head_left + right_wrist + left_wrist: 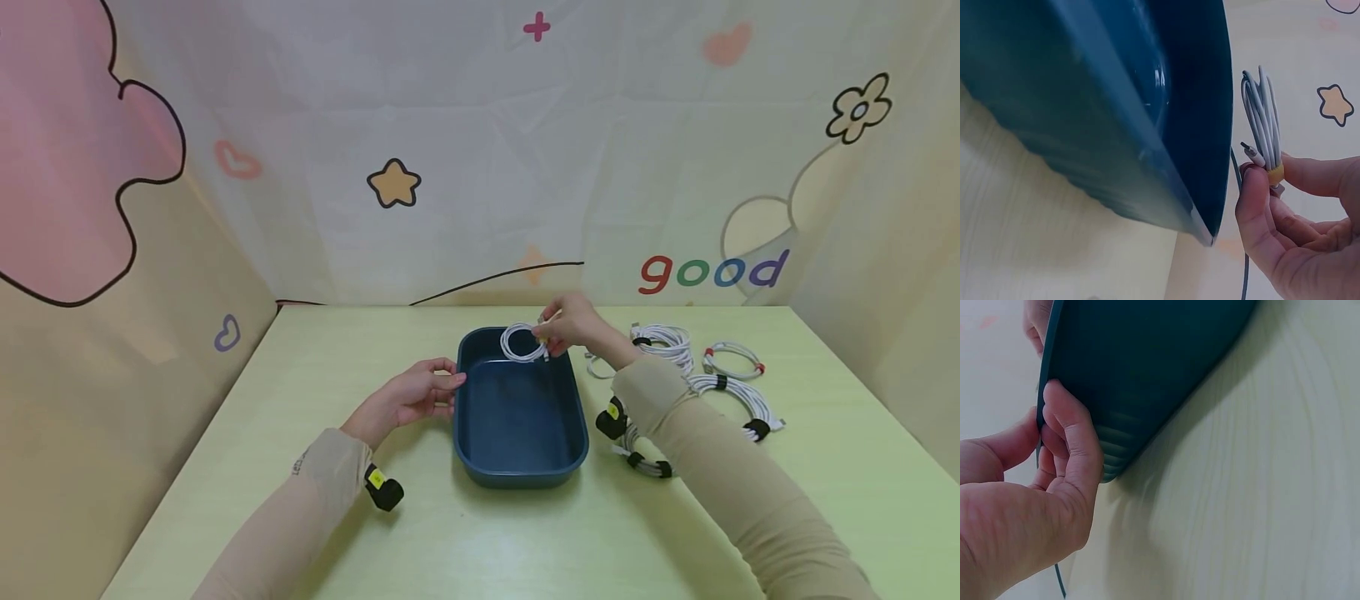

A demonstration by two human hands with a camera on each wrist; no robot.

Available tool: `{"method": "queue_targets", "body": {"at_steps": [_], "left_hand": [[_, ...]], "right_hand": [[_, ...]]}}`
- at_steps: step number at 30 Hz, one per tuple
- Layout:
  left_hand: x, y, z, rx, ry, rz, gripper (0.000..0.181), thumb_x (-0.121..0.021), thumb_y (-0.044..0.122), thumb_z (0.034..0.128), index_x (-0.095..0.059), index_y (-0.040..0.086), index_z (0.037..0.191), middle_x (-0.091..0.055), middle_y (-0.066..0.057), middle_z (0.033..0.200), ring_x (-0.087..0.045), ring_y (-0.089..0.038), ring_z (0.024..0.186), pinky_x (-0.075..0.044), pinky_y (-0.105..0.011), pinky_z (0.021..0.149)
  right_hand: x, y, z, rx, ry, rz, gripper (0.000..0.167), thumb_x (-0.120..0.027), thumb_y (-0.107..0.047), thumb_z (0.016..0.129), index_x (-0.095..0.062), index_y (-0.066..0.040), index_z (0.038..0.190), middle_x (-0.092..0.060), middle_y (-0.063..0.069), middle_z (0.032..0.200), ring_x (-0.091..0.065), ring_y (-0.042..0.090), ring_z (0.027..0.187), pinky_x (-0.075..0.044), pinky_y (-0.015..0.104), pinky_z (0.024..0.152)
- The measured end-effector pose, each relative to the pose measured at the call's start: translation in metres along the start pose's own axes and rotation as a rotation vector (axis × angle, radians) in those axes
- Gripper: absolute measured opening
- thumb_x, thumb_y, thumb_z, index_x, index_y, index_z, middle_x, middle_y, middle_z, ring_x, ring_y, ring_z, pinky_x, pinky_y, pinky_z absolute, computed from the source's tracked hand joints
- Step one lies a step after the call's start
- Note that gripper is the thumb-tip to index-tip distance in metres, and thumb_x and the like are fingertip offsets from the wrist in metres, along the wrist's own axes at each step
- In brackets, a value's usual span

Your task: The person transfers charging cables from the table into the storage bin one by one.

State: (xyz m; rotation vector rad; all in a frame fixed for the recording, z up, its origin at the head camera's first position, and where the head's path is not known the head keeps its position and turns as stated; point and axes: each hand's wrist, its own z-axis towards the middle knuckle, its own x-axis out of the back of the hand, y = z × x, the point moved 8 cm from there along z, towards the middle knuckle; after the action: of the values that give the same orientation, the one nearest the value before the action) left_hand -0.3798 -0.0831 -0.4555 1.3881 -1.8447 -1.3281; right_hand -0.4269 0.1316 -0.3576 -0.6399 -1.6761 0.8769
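White cable coil (pixel 1264 119): held just left of the right hand's fingertips, over the far end of the bin as seen from the head; how high it hangs above the floor of the bin cannot be told well from these angles.
Yellow tie (pixel 1275 174): gripped along with the strands; it is best kept under the fingertips so that the loops are not let spring apart.
Plug end (pixel 1254 155): seen sticking out beside the right hand's index finger; it should be kept clear of the rim, where it could be caught.
Right hand (pixel 572 323): closed in a pinch on the coil; the grip is best eased only once the loops are supported from below, so that nothing is dropped from height.
Blue bin (pixel 517 417): set below the right hand and toward the person; plenty of bare floor is offered, so the coil can be laid flat.
Left hand (pixel 422 393): clamped on the near side wall, thumb against fingers across the rim; the bin should be steadied lightly, without being tipped.
Red-tied coil (pixel 731 346) and black-tied coil (pixel 750 400): left lying to the right of the right hand, on the table (pixel 300 400); they should not be brushed by the sleeve.
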Motion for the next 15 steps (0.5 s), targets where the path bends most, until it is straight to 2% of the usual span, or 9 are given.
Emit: {"method": "queue_targets", "body": {"at_steps": [9, 15], "left_hand": [[0.001, 0.000, 0.001, -0.019, -0.005, -0.001, 0.008, -0.055, 0.013, 0.0977, -0.048, 0.013, 0.101, -0.057, 0.001, 0.072, -0.054, -0.013, 0.064, -0.054, -0.026, 0.063], [-0.001, -0.001, 0.002, -0.048, -0.036, -0.014, 0.008, -0.054, 0.011, 0.0981, -0.046, 0.013, 0.098, -0.058, 0.003, 0.069, -0.052, -0.013, 0.060, -0.052, -0.027, 0.061]], "right_hand": [[-0.014, -0.007, 0.007, 0.007, -0.020, -0.007, 0.031, -0.068, -0.006, 0.087, -0.048, 0.009, 0.106, -0.065, 0.004, 0.065, -0.060, 0.011, 0.048, -0.059, 0.036, 0.060], [-0.023, -0.011, 0.011, 0.014, -0.039, -0.006, 0.026, -0.068, -0.006, 0.087, -0.052, 0.008, 0.102, -0.064, 0.004, 0.064, -0.061, 0.012, 0.048, -0.059, 0.040, 0.063]]}}
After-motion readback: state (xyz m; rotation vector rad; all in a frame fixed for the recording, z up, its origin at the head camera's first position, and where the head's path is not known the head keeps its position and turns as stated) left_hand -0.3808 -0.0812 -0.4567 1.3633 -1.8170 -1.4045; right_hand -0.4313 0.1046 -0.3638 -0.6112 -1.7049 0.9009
